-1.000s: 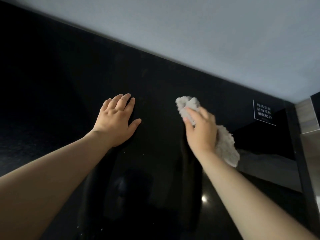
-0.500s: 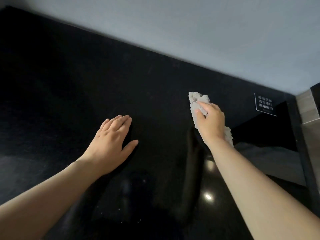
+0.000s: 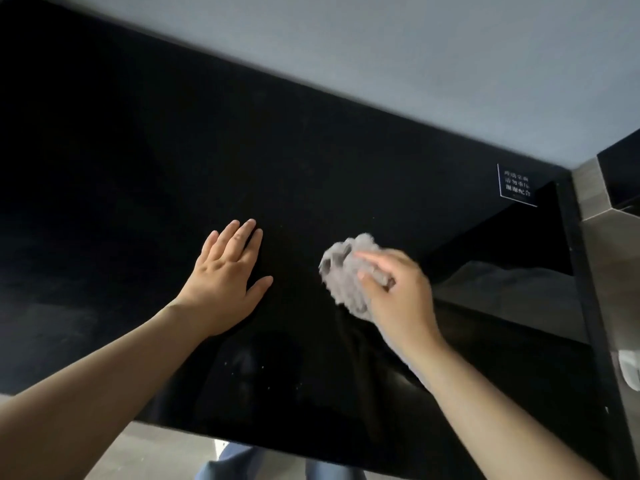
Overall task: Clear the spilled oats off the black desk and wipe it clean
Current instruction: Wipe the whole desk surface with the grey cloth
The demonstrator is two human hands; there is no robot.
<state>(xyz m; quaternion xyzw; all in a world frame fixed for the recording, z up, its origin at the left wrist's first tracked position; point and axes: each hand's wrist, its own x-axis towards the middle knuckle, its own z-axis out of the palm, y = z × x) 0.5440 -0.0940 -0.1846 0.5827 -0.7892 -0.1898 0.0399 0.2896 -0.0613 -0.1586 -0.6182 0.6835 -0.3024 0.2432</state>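
The black desk [image 3: 156, 161] fills most of the view, under a grey wall [image 3: 415, 64]. The left hand [image 3: 225, 282] lies flat on it, fingers straight and close together with the thumb out, while the blurred right hand [image 3: 398, 299] grips a bunched grey cloth [image 3: 341, 275] on the top just beside it. A small black label [image 3: 516, 185] at the far right corner carries three lines of white Chinese characters too small to read, and a few pale specks [image 3: 239, 367] lie near the front edge between the forearms.

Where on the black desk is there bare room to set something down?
The black desk is bare across the far left, between the grey wall and the flat left hand. Another strip runs behind both hands to the small black sign. Crowded only mid-desk, where the right hand grips the crumpled grey cloth; pale specks dot the near edge.
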